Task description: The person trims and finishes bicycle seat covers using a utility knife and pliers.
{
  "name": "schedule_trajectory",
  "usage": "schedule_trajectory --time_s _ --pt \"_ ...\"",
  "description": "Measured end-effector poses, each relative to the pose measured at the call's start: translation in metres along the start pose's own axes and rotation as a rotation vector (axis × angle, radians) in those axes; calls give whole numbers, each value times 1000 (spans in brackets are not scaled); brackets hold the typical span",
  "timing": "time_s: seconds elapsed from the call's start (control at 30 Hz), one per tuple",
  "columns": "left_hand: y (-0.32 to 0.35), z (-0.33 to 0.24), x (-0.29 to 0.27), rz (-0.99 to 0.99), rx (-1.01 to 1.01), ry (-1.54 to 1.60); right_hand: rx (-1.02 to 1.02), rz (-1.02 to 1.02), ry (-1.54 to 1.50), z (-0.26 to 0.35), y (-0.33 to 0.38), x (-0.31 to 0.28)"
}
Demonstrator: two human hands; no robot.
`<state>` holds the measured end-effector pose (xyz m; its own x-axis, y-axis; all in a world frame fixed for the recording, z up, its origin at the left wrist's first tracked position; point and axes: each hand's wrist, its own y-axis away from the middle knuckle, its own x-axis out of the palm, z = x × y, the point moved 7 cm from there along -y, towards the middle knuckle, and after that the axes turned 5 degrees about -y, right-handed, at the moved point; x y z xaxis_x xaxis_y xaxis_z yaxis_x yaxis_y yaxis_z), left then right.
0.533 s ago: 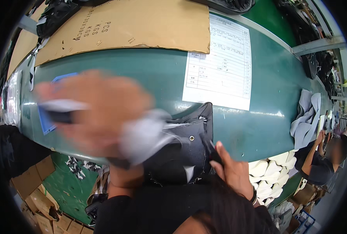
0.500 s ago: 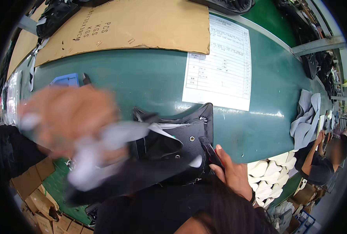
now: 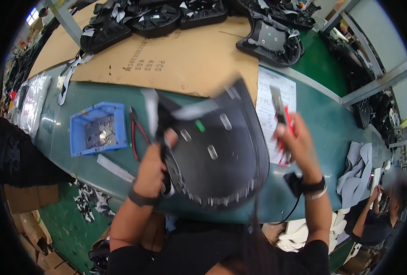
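Tilted up over the bench is a black moulded shell with several pale oval slots and a small green mark. My left hand is closed on its left edge, beside loose black and white fabric. To the right of the shell, apart from it, my right hand is closed round a red-handled tool with a long grey metal head. Motion smears the tool and shell, so the tool's exact kind is unclear.
Left of the shell stand a blue bin of small metal pieces and red-handled pliers. A cardboard sheet and printed paper lie behind. More black shells line the far side. A co-worker is at right.
The black piece has been raised and turned, showing its slotted face. My left hand has come from a blurred sweep to its left edge. My right hand has lifted away with the red-handled tool.
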<state>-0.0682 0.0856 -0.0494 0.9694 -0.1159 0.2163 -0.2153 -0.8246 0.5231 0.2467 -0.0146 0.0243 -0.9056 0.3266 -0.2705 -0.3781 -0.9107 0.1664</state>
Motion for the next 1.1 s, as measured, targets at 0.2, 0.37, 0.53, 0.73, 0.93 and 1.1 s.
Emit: schedule_trajectory --time_s 0.2,0.37,0.53,0.73,0.93,1.1 --pt "-14 -90 3 -32 270 327 -363 -396 481 -4 -165 -113" --pt "84 -29 16 1250 182 -547 -497 -314 844 -1 -232 -87" --pt "127 102 -104 946 -791 -692 -321 -139 637 -4 -213 -73" --pt "137 138 -138 766 261 -2096 -291 131 421 -5 -34 29" --pt "136 15 -16 744 648 -1780 -256 388 310 6 124 80" --pt "120 -21 26 492 727 -1365 223 21 -88 -23 146 16"
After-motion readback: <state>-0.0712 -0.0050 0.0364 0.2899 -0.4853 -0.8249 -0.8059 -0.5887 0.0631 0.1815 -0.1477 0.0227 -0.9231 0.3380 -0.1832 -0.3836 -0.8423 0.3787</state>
